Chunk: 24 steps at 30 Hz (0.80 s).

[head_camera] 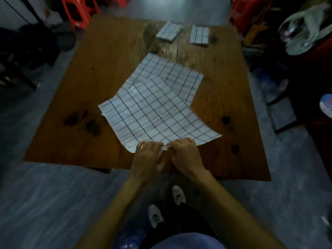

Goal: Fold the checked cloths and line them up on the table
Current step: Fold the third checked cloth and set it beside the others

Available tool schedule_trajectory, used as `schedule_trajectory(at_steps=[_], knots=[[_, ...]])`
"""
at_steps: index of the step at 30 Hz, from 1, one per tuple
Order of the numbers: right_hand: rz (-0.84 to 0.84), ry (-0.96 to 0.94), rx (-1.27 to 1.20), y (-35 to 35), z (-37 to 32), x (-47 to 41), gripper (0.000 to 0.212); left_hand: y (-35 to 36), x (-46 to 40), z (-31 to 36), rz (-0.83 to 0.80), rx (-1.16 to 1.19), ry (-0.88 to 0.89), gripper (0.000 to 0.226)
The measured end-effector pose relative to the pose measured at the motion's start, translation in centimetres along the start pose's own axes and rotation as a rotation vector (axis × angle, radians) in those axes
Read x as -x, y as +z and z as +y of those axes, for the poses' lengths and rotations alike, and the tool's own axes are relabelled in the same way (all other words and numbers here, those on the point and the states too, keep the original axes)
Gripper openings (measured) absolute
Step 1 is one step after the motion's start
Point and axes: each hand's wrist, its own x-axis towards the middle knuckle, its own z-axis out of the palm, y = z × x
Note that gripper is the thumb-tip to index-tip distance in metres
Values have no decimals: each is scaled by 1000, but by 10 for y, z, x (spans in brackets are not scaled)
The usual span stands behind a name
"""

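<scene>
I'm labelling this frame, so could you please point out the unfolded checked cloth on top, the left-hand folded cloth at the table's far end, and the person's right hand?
Top checked cloth [154,115], head view, its middle.
Left folded cloth [169,31], head view, its top face.
Right hand [185,155], head view, its back.

No readable text, label, brand, number or sign is showing anywhere in the head view; the picture is dim and blurred, and the only markings appearing on anything are plain dark grid lines.
</scene>
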Motion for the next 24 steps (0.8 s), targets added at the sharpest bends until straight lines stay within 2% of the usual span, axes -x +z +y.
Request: schedule_trajectory(at_steps=[3,6,11,16,19,24], knots=[[57,-77,23,-30,-21,-15,17,-32,-18,6,75,-46,16,20],[98,-102,7,-59,-35,-26,19,-67,-34,12,202,17,0,27],[179,-20,44,-110,-22,-33,9,-133,-49,20,359,134,84,25],[340,24,51,-170,-9,-31,8,-182,-67,16,381,224,86,16],[459,49,61,-197,-6,-40,13,-202,-85,11,403,140,65,14],[552,48,84,-230,-2,-69,16,-219,-128,-5,361,-3,40,11]])
